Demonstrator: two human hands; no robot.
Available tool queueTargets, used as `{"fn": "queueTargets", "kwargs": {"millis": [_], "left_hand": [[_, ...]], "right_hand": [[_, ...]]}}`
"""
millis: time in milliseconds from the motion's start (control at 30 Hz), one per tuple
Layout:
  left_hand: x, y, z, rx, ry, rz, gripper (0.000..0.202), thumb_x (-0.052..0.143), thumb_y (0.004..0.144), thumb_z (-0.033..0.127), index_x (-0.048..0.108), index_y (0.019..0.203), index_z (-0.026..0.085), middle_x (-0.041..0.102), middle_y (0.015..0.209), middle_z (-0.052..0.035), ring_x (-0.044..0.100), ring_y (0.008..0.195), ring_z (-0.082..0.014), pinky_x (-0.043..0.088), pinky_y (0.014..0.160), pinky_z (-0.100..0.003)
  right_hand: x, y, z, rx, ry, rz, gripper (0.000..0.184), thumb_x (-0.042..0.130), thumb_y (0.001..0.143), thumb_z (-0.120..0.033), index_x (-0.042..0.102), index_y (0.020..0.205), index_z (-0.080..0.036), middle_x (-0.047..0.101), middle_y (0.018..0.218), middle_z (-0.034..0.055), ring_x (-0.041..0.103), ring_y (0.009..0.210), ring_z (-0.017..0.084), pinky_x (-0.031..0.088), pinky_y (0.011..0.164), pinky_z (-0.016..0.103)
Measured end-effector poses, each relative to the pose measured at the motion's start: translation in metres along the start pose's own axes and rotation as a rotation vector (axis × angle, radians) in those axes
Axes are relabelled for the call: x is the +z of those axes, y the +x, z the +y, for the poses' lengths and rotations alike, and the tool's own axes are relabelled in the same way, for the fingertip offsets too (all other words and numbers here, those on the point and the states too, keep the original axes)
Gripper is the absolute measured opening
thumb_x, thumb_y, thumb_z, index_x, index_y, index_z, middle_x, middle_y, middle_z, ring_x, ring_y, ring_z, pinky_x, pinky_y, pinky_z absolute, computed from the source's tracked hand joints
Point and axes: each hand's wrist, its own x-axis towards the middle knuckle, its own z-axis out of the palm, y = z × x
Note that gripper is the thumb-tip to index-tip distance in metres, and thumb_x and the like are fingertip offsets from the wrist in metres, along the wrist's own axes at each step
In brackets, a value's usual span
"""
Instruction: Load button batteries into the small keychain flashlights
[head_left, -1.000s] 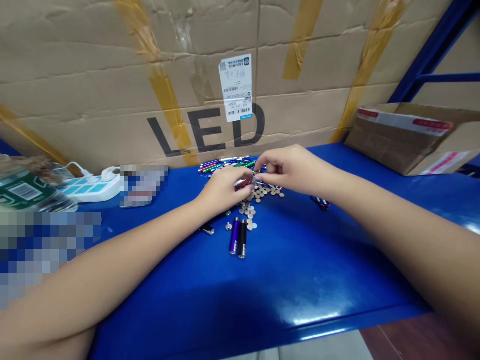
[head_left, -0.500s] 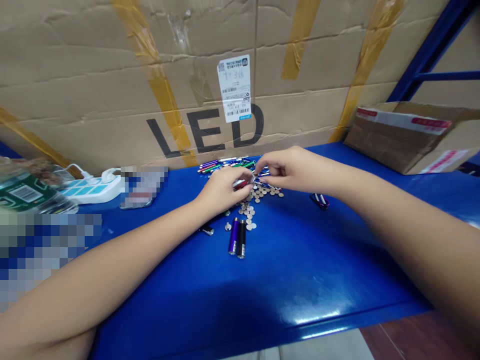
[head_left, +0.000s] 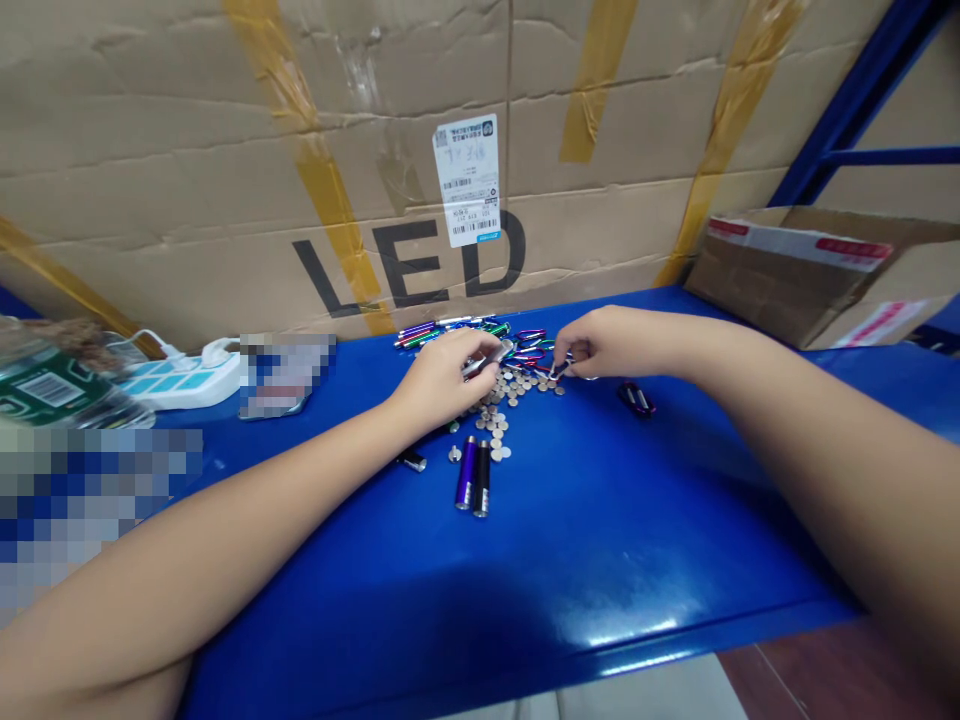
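Note:
My left hand (head_left: 442, 372) is closed around a slim silver tube (head_left: 498, 352), its near end hidden in the fingers. My right hand (head_left: 600, 345) pinches close to the table, right of the pile. A small dark-and-light piece shows at its fingertips, too small to name. Many round button cells (head_left: 496, 422) lie scattered below and between the hands. Behind them is a heap of coloured metallic carabiner clips (head_left: 529, 346) and slim tubes (head_left: 417, 330). Nearer me, a purple flashlight body (head_left: 466, 474) and a black flashlight body (head_left: 482, 480) lie side by side.
A dark clip (head_left: 637, 399) lies right of the pile, and a small black piece (head_left: 412, 460) near my left wrist. The left side holds a white power strip (head_left: 187, 378) and a plastic bottle (head_left: 60, 375). A large cardboard box (head_left: 405, 150) stands behind; an open carton (head_left: 802, 270) is at right.
My right hand has moved away from the left hand, to the right and slightly down, uncovering the carabiner clips. My left hand stays nearly in place, and the silver tube in it shows more clearly.

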Motion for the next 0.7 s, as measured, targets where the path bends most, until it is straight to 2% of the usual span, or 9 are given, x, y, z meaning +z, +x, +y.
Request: {"fn": "queueTargets", "kwargs": {"millis": [367,567,700], "left_hand": [[0.0,0.0,0.0,-0.025,-0.034,0.041,0.009,0.057,0.081,0.015,0.06,0.088,0.018,0.067,0.09,-0.0032,0.062,0.086,-0.0163,0.049,0.079,-0.03],[0.003,0.001,-0.007,-0.157,-0.162,0.16,0.015,0.058,0.081,0.017,0.061,0.095,0.018,0.069,0.093,-0.003,0.063,0.083,-0.0153,0.051,0.076,-0.03],[0.001,0.002,-0.008,-0.265,-0.251,0.271,0.016,0.058,0.082,0.018,0.061,0.097,0.018,0.069,0.091,-0.0021,0.064,0.079,-0.0141,0.051,0.072,-0.028]], "right_hand": [[0.004,0.003,-0.004,-0.058,0.006,0.008,0.015,0.059,0.076,-0.023,0.071,0.084,-0.023,0.071,0.081,0.0025,0.06,0.069,0.017,0.041,0.06,0.027],[0.018,0.013,-0.017,-0.178,0.0,0.314,0.021,0.053,0.086,-0.028,0.068,0.095,-0.016,0.065,0.09,0.0083,0.058,0.078,0.019,0.041,0.07,0.029],[0.031,0.021,-0.036,-0.315,0.026,0.373,0.021,0.052,0.087,-0.022,0.067,0.1,-0.015,0.065,0.098,0.0102,0.058,0.093,0.021,0.041,0.081,0.031]]}}
